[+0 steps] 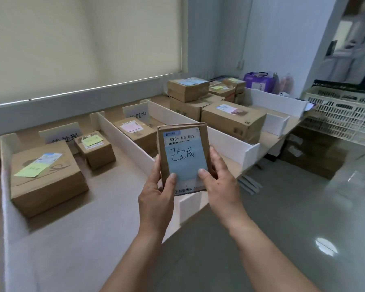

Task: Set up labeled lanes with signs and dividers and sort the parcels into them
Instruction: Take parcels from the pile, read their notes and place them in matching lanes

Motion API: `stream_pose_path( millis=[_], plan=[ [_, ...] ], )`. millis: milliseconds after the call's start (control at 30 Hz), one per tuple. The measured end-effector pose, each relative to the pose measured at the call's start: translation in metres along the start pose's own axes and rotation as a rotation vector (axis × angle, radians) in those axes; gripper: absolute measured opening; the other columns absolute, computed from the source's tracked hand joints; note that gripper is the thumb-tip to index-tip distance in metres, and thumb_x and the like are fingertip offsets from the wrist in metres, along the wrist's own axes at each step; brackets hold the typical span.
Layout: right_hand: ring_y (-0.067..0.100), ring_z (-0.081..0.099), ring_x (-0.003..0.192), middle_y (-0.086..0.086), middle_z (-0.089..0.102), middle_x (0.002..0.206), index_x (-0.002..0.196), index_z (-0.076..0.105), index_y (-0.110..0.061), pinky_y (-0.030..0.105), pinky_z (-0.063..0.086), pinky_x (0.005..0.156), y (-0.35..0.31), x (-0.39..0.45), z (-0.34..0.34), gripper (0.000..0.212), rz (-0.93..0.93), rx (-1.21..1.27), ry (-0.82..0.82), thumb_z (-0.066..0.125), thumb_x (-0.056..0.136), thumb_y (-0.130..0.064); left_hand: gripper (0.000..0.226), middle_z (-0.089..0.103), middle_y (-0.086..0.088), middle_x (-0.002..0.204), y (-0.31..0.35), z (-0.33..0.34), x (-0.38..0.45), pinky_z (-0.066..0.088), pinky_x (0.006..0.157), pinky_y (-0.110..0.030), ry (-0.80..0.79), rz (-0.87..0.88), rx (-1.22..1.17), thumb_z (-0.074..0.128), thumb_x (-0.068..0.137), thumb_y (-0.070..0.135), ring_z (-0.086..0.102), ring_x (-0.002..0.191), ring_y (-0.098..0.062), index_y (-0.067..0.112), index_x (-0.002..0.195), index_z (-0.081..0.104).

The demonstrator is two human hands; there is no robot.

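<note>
I hold a small brown parcel (183, 142) upright in front of me, with a blue handwritten note on its shipping label. My left hand (157, 192) grips its lower left edge and my right hand (219, 182) grips its lower right edge, thumbs on the face. On the table (118, 192), white dividers (122, 135) mark lanes. Two white signs (60, 135) (136, 113) stand at the back of the left and middle lanes. Boxes with yellow notes (44, 178) (95, 149) lie in the left lane. A box with a pink note (136, 133) lies in the middle lane.
A stack of several boxes (217, 102) fills the right lane, behind another divider (276, 102). A cream plastic crate (343, 114) stands at the far right, with cartons (312, 154) on the floor below it. Purple bags (259, 80) sit in the corner. Grey floor lies to my right.
</note>
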State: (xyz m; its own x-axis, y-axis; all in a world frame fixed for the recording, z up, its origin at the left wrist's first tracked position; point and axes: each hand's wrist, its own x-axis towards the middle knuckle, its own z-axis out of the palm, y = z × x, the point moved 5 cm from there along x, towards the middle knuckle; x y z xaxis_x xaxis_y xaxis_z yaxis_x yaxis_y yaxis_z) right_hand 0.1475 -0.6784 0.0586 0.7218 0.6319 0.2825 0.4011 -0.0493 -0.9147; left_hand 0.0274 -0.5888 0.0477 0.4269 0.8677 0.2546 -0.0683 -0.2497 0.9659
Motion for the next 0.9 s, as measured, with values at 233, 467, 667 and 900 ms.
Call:
stream_pose_path(
  millis=[233,467,667,900],
  plan=[
    [-0.01,0.054,0.095,-0.022,0.051,0.119,0.142,0.032,-0.04,0.005,0.04,0.082,0.044,0.021,-0.08,0.058,0.037,0.007,0.189,0.055,0.094,-0.017,0.055,0.054,0.016,0.128,0.001,0.099,0.008,0.044,0.071,0.001,-0.129,0.003,-0.058,0.056,0.091,0.008,0.052,0.09,0.028,0.034,0.137,0.039],
    [-0.008,0.047,0.104,-0.023,0.046,0.121,0.142,0.033,-0.038,-0.001,0.034,0.083,0.087,0.058,-0.171,0.058,0.078,-0.077,0.386,0.056,0.093,-0.017,0.054,0.05,0.019,0.127,-0.001,0.217,0.031,0.039,0.072,0.004,-0.301,0.021,-0.142,0.056,0.091,0.004,0.051,0.088,0.029,0.026,0.137,0.042],
    [-0.01,0.045,0.102,-0.025,0.045,0.121,0.14,0.032,-0.043,-0.005,0.031,0.077,0.125,0.118,-0.259,0.058,0.109,-0.166,0.51,0.056,0.093,-0.02,0.055,0.057,0.031,0.117,-0.005,0.34,0.07,0.047,0.085,-0.008,-0.442,0.026,-0.176,0.058,0.091,0.013,0.057,0.102,0.013,0.039,0.135,0.038],
    [-0.018,0.039,0.108,-0.028,0.041,0.126,0.141,0.036,-0.037,-0.008,0.028,0.082,0.166,0.213,-0.339,0.055,0.104,-0.199,0.585,0.057,0.093,-0.019,0.055,0.053,0.014,0.135,-0.001,0.462,0.133,0.042,0.092,-0.007,-0.503,0.057,-0.176,0.058,0.091,0.016,0.048,0.116,0.013,0.043,0.134,0.036]
  ],
)
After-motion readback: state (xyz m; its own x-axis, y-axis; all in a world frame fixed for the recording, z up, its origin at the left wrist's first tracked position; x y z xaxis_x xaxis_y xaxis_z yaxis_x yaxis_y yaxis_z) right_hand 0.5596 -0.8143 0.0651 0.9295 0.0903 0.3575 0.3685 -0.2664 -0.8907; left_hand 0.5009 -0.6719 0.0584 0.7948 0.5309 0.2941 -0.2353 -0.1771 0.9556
